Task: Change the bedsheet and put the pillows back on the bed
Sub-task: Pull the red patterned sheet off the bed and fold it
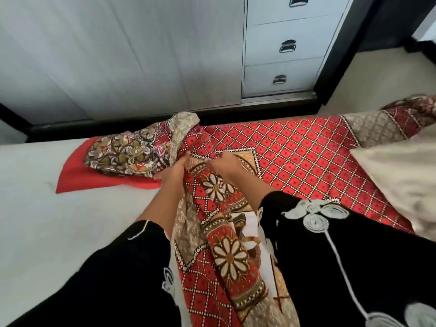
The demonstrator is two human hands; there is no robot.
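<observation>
Bedsheet (295, 149), one, apparently gripped by both left hand (175, 167) and right hand (224, 164).

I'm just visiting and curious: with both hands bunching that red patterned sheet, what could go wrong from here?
The red patterned sheet is twisted where the left hand and right hand grip it, so it may spread crooked. The folded cloth pile lies against the bunched part; a tug could drag it. The cream cloth seems to overlap the sheet's right side and might pin it.
</observation>
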